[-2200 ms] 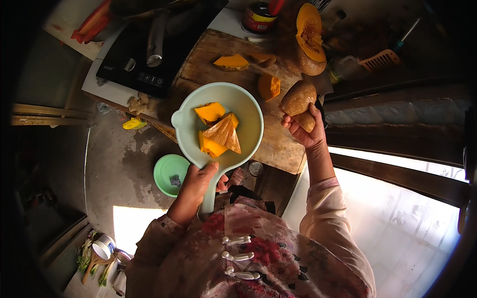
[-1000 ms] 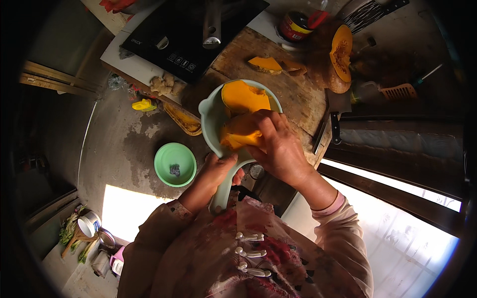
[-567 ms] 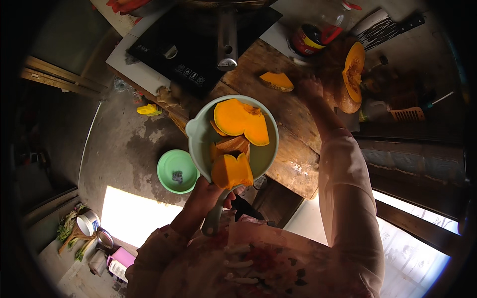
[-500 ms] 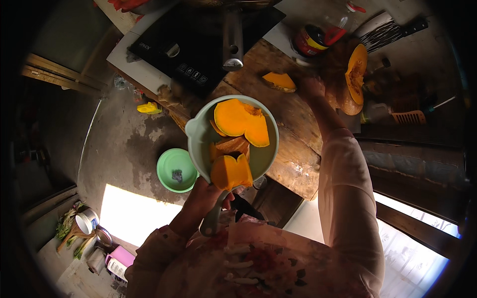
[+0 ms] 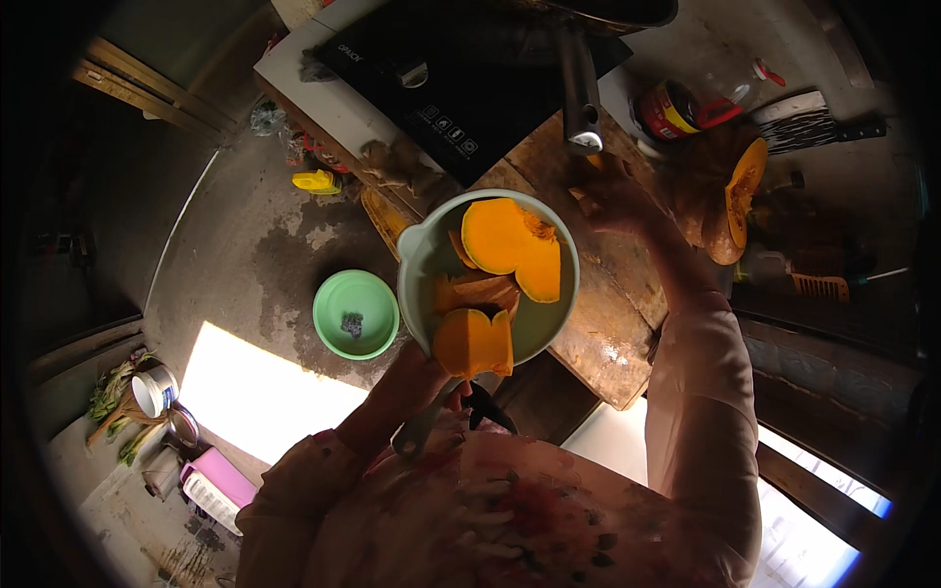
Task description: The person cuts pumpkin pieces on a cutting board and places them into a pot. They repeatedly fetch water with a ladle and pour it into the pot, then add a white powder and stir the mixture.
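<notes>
My left hand [image 5: 417,377] is closed round the handle of a pale green bowl [image 5: 412,294], held above the floor beside the wooden board. Several cut pumpkin pieces [image 5: 510,245] lie in the bowl, orange flesh showing; one rests near the handle end. Over the board, my right hand [image 5: 619,201] is closed on a pumpkin piece [image 5: 595,161], of which only slivers of orange show past the fingers in shadow. To the right of that hand stands a large cut pumpkin [image 5: 747,191] with its seed hollow exposed.
Ahead is a black induction cooker [image 5: 441,88]; a pan handle [image 5: 580,98] juts over the wooden board [image 5: 608,304]. A cleaver [image 5: 809,122] lies beyond the pumpkin, near a red-lidded jar [image 5: 668,110]. On the floor sits a green basin [image 5: 338,338].
My right hand has closed over the pumpkin piece on the board, now mostly covered. The view has shifted, so the surroundings sit further right. My left hand still holds the bowl.
</notes>
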`<act>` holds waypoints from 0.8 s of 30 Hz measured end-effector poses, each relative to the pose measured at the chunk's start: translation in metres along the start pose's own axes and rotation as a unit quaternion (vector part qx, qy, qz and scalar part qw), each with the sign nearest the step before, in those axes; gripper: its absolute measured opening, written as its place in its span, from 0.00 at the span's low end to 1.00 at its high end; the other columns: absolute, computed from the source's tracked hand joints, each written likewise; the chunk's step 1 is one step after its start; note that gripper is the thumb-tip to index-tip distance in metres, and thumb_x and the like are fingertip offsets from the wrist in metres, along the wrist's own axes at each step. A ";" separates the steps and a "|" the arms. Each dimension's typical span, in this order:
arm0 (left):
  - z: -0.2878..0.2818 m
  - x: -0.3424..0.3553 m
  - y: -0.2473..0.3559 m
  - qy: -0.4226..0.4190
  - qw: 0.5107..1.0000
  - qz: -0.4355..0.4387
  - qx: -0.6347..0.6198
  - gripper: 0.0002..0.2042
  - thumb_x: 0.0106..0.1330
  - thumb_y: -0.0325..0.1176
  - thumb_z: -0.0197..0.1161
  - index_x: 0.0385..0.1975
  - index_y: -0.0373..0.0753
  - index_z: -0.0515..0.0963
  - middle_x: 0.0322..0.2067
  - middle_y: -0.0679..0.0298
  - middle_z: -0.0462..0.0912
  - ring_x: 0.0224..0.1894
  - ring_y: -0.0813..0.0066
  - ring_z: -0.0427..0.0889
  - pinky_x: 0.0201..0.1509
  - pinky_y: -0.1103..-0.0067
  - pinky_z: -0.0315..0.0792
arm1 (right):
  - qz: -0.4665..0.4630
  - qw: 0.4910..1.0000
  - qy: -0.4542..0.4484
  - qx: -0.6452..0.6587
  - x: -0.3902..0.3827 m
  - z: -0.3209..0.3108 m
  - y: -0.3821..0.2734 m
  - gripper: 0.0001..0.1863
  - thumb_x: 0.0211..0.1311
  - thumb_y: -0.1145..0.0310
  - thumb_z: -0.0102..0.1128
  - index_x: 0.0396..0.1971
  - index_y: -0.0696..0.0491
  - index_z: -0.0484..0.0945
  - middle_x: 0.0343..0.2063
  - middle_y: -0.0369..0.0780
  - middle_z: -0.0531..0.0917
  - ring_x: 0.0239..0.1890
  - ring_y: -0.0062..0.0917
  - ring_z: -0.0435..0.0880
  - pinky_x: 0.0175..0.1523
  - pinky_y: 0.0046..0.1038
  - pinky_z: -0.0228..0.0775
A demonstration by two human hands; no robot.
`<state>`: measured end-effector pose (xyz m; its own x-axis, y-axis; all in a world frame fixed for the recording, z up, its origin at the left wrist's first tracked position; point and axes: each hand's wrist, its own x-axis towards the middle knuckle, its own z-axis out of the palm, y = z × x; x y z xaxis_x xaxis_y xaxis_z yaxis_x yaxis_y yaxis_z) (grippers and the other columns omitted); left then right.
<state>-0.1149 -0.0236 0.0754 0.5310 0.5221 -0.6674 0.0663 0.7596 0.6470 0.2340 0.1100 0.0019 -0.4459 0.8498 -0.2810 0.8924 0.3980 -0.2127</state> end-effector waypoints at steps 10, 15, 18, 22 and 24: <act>-0.024 -0.042 -0.048 -0.010 0.994 0.107 -0.036 0.07 0.61 0.29 0.47 0.35 0.32 0.68 0.18 0.61 0.74 0.17 0.77 0.74 0.19 0.83 0.69 | 0.094 0.702 0.268 0.654 -0.081 -0.035 -0.124 0.24 0.38 0.62 0.69 0.36 0.55 0.72 0.30 0.32 0.75 0.31 0.16 0.72 0.37 0.20 0.65; -0.025 -0.094 -0.095 0.048 0.986 0.132 -0.087 0.10 0.61 0.30 0.48 0.40 0.34 0.64 0.25 0.62 0.73 0.19 0.79 0.74 0.16 0.83 0.69 | -0.096 0.902 0.171 0.385 -0.107 -0.077 -0.252 0.22 0.30 0.66 0.69 0.31 0.54 0.75 0.43 0.43 0.70 0.48 0.30 0.68 0.50 0.28 0.61; -0.021 -0.130 -0.133 0.063 0.983 0.133 -0.109 0.14 0.61 0.32 0.49 0.45 0.36 0.60 0.31 0.61 0.72 0.21 0.78 0.75 0.16 0.83 0.70 | -0.252 0.876 0.093 0.401 -0.104 -0.071 -0.324 0.23 0.26 0.70 0.67 0.33 0.52 0.76 0.54 0.49 0.59 0.56 0.39 0.62 0.56 0.32 0.55; -0.006 -0.182 -0.158 0.120 0.982 0.114 -0.087 0.12 0.61 0.34 0.49 0.41 0.35 0.65 0.25 0.63 0.73 0.20 0.79 0.75 0.19 0.83 0.71 | -0.324 0.846 0.042 0.421 -0.113 -0.045 -0.394 0.25 0.27 0.71 0.68 0.35 0.51 0.75 0.51 0.48 0.61 0.55 0.39 0.62 0.56 0.31 0.54; -0.007 -0.193 -0.193 0.135 0.978 0.131 -0.088 0.11 0.61 0.35 0.50 0.37 0.35 0.68 0.22 0.64 0.74 0.20 0.80 0.75 0.19 0.83 0.70 | -0.294 0.825 0.004 0.482 -0.122 -0.034 -0.424 0.25 0.29 0.70 0.68 0.36 0.54 0.74 0.47 0.46 0.66 0.52 0.35 0.64 0.55 0.28 0.55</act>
<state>-0.2363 -0.2682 0.0771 0.2656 0.7728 -0.5765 -0.2008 0.6291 0.7509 -0.0882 -0.1507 0.1582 -0.7784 0.6116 0.1414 0.0503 0.2853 -0.9571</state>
